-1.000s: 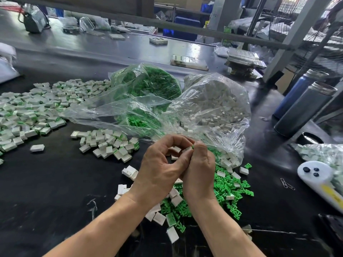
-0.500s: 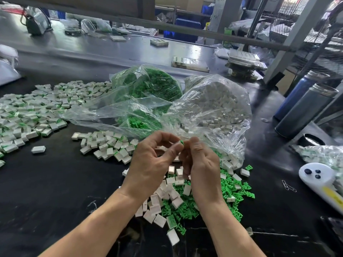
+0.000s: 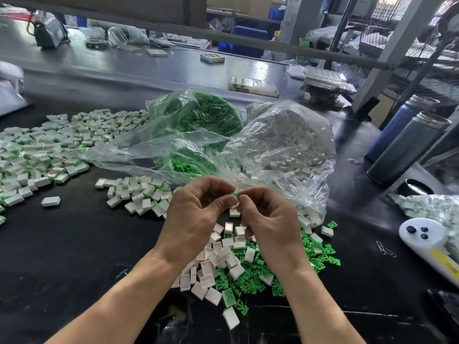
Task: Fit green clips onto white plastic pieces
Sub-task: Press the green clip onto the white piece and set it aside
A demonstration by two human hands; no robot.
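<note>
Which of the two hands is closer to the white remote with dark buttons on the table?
Right. The right hand is nearer the white remote at the table's right edge; the left hand is farther away on the other side.

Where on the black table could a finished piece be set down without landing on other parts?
Bare table lies left of the left hand, below the lone white piece. Another patch separates green clips from paperclips. Under both hands it is crowded.

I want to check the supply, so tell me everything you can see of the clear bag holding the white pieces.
The clear bag is thin, crinkled, glossy plastic, slumped on the black table right of the bag of green clips and touching it. It bulges with small white pieces; some have spilled from its near edge. Neither hand touches it.
</note>
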